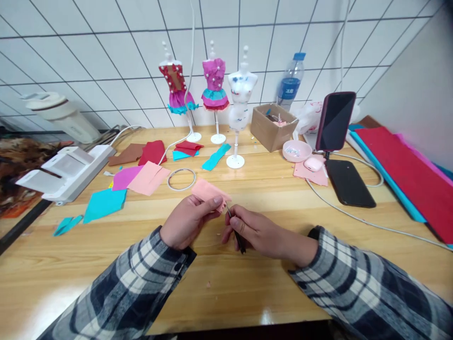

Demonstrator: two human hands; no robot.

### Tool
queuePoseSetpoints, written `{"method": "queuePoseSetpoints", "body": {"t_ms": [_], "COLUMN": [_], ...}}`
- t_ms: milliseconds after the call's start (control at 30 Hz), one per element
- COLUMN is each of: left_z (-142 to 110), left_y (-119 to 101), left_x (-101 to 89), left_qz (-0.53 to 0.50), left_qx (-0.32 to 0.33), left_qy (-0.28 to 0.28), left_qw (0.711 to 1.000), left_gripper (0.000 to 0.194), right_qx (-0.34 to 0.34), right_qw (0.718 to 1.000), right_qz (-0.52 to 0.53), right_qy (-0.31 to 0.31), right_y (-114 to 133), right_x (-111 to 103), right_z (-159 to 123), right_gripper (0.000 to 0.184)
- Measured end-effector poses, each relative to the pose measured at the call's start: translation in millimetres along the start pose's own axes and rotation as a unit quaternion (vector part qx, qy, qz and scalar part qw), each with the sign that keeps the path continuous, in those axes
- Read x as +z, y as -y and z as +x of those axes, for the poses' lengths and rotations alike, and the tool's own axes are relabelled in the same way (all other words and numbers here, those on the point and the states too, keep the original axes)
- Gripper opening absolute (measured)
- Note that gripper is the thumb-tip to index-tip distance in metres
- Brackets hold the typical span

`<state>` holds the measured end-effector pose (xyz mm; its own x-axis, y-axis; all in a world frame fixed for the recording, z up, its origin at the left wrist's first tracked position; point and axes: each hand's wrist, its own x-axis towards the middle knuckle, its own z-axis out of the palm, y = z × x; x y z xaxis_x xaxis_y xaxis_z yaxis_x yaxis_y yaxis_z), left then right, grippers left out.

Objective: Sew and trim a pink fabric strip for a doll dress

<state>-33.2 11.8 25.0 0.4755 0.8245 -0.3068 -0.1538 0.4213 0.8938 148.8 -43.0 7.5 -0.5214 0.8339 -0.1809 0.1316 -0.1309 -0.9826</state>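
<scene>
Between the thumb and fingers of my left hand (189, 219) is a piece of pink paper (208, 190). Its lower right corner has small zigzag cuts. My right hand (253, 231) grips black-handled scissors (241, 242), their thin metal tip touching the notched corner. The fingers hide most of the scissor handles. Just behind the hands lies a white ring (181, 179), and a bare white mini mannequin (242, 94) with coloured specks stands farther back. Beside it are two mannequins in paper dresses, one red and purple (176, 87), the other magenta and blue (214, 85).
Coloured paper pieces (105, 204) lie to the left, near a white power strip (76, 172). A cardboard box (271, 132), pink bowl (297, 152), propped phone (335, 122) and black phone (349, 183) stand right. Rolled coloured sheets (406, 174) and a cable (368, 221) run along the right side.
</scene>
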Motion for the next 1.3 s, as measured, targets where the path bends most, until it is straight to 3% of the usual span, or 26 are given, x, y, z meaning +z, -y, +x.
{"method": "queuePoseSetpoints", "body": {"t_ms": [133,433,733,1000,1300], "left_z": [-0.4,0.2,2.1,1.5,1.9], "left_y": [2.1,2.4,4.6,4.0,3.5], "left_x": [4.7,7.4,6.1,7.5,8.1], "left_qz": [0.008,0.014,0.018,0.024,0.035], "left_qx": [-0.006,-0.003,-0.001,-0.011,0.000], "left_qy": [0.041,0.032,-0.003,0.072,0.072], "left_qw": [0.999,0.999,1.000,0.997,0.997], "left_gripper": [0.020,0.022,0.019,0.023,0.023], "right_qx": [-0.024,-0.028,-0.018,-0.014,-0.010], "right_qw": [1.000,0.999,0.999,0.999,0.999], "right_qz": [0.015,0.028,0.034,0.036,0.042], "right_qy": [-0.007,-0.004,-0.018,-0.018,-0.026], "right_y": [-2.0,-5.8,-6.1,-3.1,-3.5], "right_x": [2.0,0.4,1.1,0.9,1.3], "right_z": [1.3,4.6,3.4,3.7,3.5], "right_gripper": [0.037,0.046,0.037,0.035,0.029]}}
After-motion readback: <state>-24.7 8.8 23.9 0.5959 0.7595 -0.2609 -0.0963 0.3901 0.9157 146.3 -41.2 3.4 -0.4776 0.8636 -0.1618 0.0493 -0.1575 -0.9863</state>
